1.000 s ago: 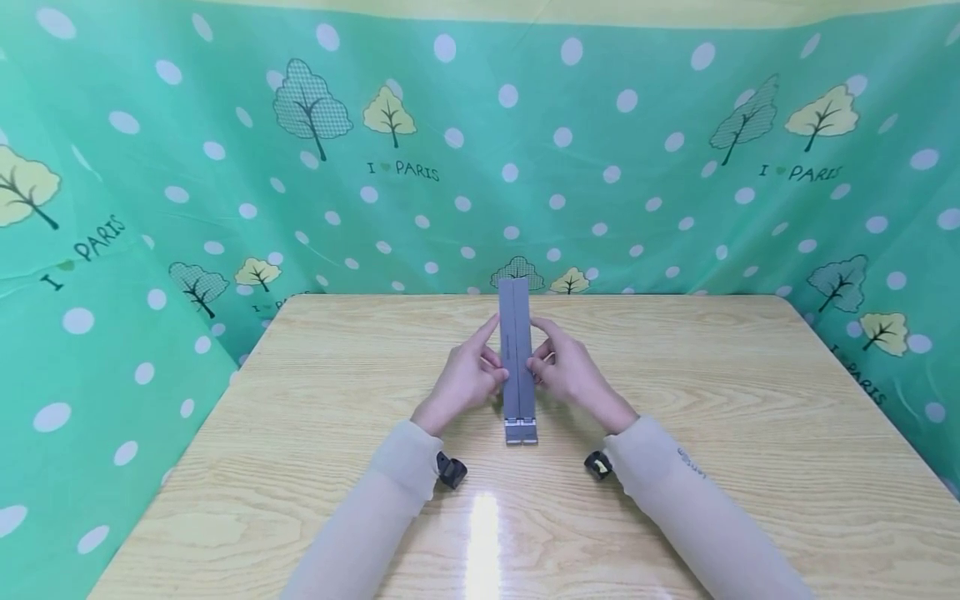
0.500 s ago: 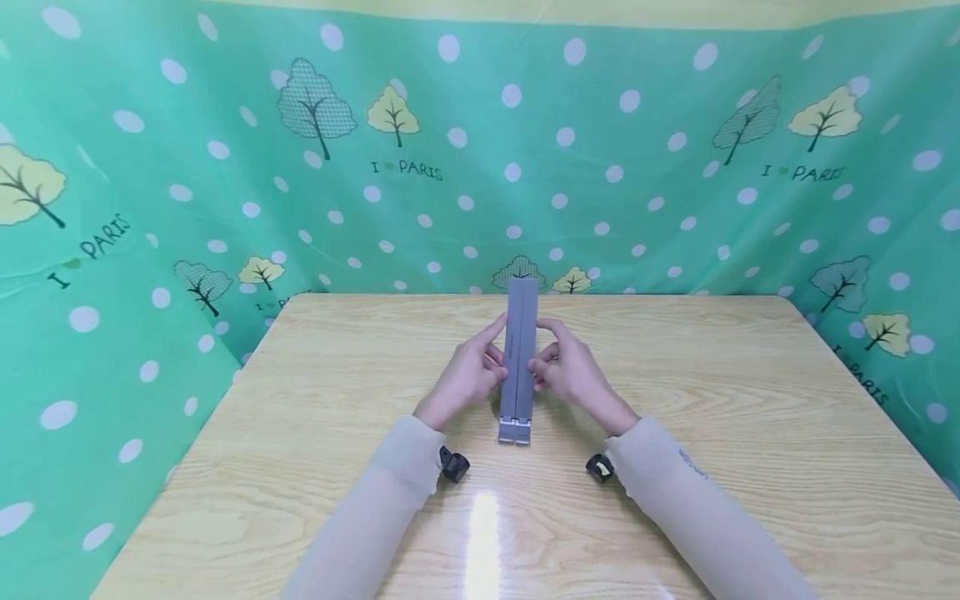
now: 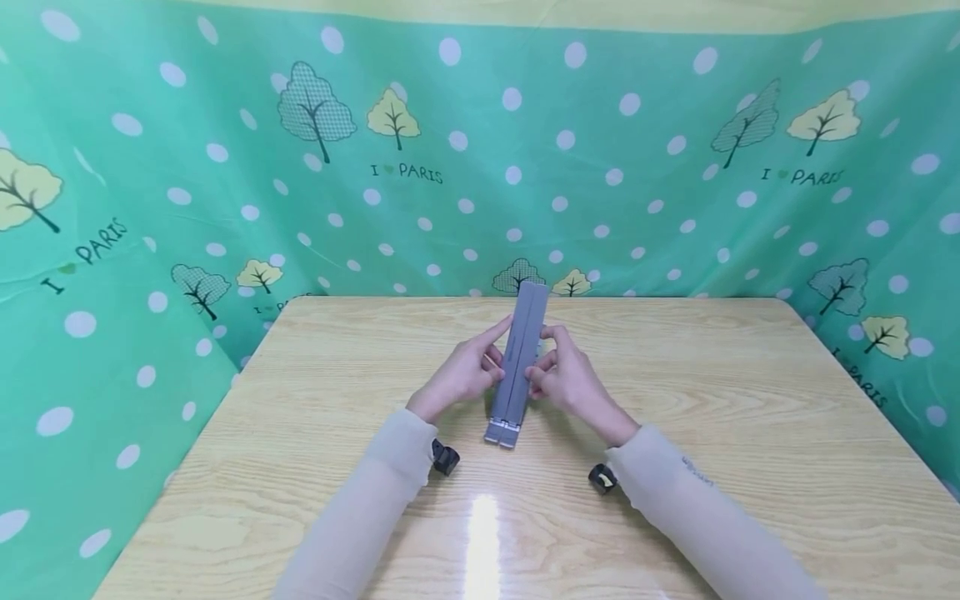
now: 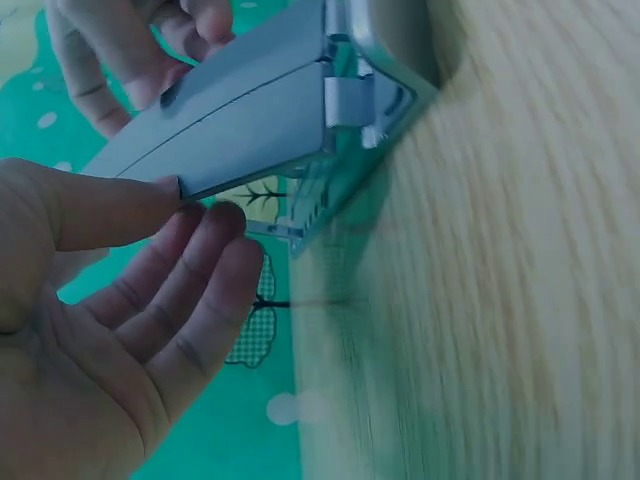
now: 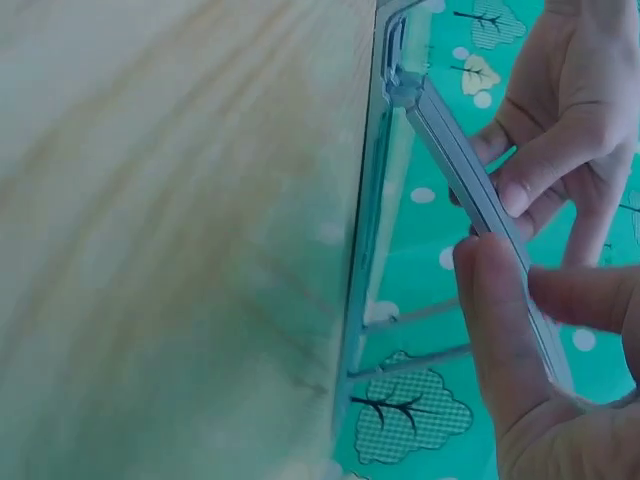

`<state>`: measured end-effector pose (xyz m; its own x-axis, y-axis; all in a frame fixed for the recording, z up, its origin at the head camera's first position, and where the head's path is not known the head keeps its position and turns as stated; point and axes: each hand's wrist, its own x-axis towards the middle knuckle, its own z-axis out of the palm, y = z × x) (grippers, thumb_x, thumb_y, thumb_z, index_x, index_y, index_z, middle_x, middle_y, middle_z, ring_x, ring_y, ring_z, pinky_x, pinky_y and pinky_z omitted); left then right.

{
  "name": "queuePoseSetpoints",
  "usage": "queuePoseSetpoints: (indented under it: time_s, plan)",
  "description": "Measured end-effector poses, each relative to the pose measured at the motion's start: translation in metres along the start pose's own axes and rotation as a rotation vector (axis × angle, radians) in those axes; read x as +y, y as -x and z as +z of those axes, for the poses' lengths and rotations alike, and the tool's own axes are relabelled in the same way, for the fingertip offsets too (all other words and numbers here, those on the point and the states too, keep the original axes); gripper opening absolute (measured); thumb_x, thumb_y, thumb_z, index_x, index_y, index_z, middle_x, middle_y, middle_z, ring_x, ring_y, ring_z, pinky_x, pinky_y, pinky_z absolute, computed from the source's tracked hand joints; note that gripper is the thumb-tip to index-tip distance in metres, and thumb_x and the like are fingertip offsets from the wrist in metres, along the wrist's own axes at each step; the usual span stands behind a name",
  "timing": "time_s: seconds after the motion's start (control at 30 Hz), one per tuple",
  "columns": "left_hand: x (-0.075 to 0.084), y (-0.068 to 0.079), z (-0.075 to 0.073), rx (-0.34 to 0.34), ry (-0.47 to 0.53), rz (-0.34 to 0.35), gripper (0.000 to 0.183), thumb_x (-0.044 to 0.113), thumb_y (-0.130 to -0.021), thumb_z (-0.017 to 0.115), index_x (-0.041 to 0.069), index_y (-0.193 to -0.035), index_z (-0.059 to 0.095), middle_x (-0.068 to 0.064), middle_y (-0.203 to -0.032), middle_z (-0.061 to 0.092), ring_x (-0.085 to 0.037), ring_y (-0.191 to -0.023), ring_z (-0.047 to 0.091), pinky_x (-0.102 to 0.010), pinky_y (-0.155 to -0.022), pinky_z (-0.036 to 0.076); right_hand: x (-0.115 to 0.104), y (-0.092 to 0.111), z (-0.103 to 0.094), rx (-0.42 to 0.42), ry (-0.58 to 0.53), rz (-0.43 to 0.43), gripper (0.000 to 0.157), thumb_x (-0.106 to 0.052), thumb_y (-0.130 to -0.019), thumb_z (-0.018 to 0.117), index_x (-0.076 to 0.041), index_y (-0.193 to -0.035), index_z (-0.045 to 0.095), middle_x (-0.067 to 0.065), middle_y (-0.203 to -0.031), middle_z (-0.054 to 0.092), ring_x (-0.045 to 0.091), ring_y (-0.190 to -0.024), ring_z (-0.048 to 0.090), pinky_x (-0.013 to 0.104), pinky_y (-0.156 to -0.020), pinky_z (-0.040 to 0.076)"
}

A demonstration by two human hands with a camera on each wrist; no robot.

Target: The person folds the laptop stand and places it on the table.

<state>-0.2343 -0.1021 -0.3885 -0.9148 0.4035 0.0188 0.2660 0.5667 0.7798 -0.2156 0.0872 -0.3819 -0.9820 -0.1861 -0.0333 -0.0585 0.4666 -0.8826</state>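
Observation:
A grey folding laptop stand (image 3: 517,358) stands partly raised on the table, its two long top bars side by side and tilted up from a hinge at the near end. Its left edge is pinched between thumb and fingers of my left hand (image 3: 461,372). On the opposite edge, my right hand (image 3: 568,379) grips with thumb and curled fingers. The right wrist view shows the lower frame (image 5: 367,220) along the tabletop, with thin support struts (image 5: 410,365) behind the raised bars. In the left wrist view, the silver hinge (image 4: 345,100) sits close to the wood.
The wooden table (image 3: 300,500) runs back to a green polka-dot cloth (image 3: 420,100) that hangs behind and along both sides. Black wrist cameras (image 3: 446,457) sit at the sleeve cuffs. A bright light reflection shows on the near tabletop.
The laptop stand has turned clockwise, its far end swinging right and its near end left. Both hands keep their grip on its edges and have shifted only slightly.

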Motion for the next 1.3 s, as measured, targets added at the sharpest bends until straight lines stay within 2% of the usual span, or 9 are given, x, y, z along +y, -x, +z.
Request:
queuePoseSetpoints:
  time_s: [0.13, 0.23, 0.33, 0.43, 0.57, 0.7, 0.97, 1.3]
  plan:
    - [0.003, 0.01, -0.001, -0.023, -0.101, -0.01, 0.081, 0.008, -0.088, 0.067, 0.024, -0.153, 0.022, -0.004, -0.097, 0.061, -0.013, -0.08, 0.063, -0.026, -0.072, 0.054, -0.005, -0.002, -0.019, -0.04, 0.126, -0.038, 0.073, -0.015, -0.088, 0.068, -0.011, -0.147, 0.025, 0.008, -0.092, 0.065, 0.022, -0.072, 0.066, 0.033, -0.062, 0.056]
    - [0.005, 0.022, -0.002, -0.03, -0.217, -0.028, 0.078, 0.023, -0.086, 0.072, 0.013, -0.151, 0.03, -0.006, -0.104, 0.06, -0.013, -0.083, 0.06, -0.027, -0.073, 0.052, -0.008, -0.011, -0.038, -0.054, 0.196, -0.118, 0.083, -0.019, -0.085, 0.072, -0.016, -0.151, 0.022, 0.01, -0.106, 0.062, 0.023, -0.084, 0.065, 0.034, -0.068, 0.057]
    - [0.008, 0.036, 0.001, -0.053, -0.325, -0.042, 0.082, 0.034, -0.08, 0.077, 0.008, -0.147, 0.036, -0.009, -0.111, 0.058, -0.015, -0.086, 0.057, -0.029, -0.075, 0.05, -0.012, -0.023, -0.053, -0.074, 0.261, -0.213, 0.09, -0.021, -0.082, 0.075, -0.021, -0.152, 0.019, 0.014, -0.12, 0.055, 0.026, -0.097, 0.061, 0.037, -0.078, 0.056]
    - [0.01, 0.049, 0.006, -0.083, -0.399, -0.055, 0.09, 0.038, -0.074, 0.082, 0.005, -0.145, 0.039, -0.01, -0.115, 0.056, -0.016, -0.088, 0.055, -0.031, -0.077, 0.05, -0.016, -0.034, -0.061, -0.11, 0.314, -0.287, 0.093, -0.022, -0.082, 0.076, -0.022, -0.154, 0.016, 0.019, -0.13, 0.049, 0.031, -0.104, 0.058, 0.042, -0.085, 0.053]
    - [0.014, 0.058, 0.011, -0.084, -0.468, -0.036, 0.093, 0.034, -0.068, 0.086, 0.0, -0.142, 0.041, -0.008, -0.11, 0.054, -0.015, -0.083, 0.052, -0.03, -0.075, 0.05, -0.018, -0.044, -0.064, -0.123, 0.372, -0.322, 0.094, -0.024, -0.082, 0.076, -0.02, -0.154, 0.016, 0.018, -0.136, 0.044, 0.032, -0.108, 0.057, 0.044, -0.09, 0.05]
    - [0.017, 0.06, 0.015, -0.061, -0.517, 0.006, 0.09, 0.028, -0.067, 0.087, -0.001, -0.139, 0.043, -0.006, -0.102, 0.052, -0.014, -0.078, 0.05, -0.029, -0.07, 0.049, -0.017, -0.05, -0.064, -0.105, 0.428, -0.328, 0.088, -0.025, -0.081, 0.077, -0.019, -0.152, 0.024, 0.012, -0.138, 0.045, 0.03, -0.109, 0.057, 0.042, -0.089, 0.051]
    - [0.017, 0.06, 0.018, -0.054, -0.593, 0.014, 0.084, 0.029, -0.067, 0.087, -0.001, -0.135, 0.048, -0.005, -0.101, 0.051, -0.013, -0.08, 0.049, -0.027, -0.068, 0.049, -0.012, -0.053, -0.063, -0.091, 0.473, -0.325, 0.084, -0.031, -0.081, 0.076, -0.02, -0.15, 0.029, 0.01, -0.136, 0.047, 0.028, -0.108, 0.058, 0.042, -0.085, 0.053]
    - [0.01, 0.055, 0.009, -0.108, -0.625, 0.069, 0.086, 0.027, -0.07, 0.085, 0.0, -0.14, 0.044, -0.004, -0.105, 0.051, -0.011, -0.079, 0.049, -0.025, -0.07, 0.05, -0.01, -0.046, -0.064, -0.048, 0.452, -0.323, 0.079, -0.03, -0.082, 0.076, -0.015, -0.147, 0.033, 0.01, -0.125, 0.052, 0.029, -0.104, 0.058, 0.042, -0.086, 0.051]
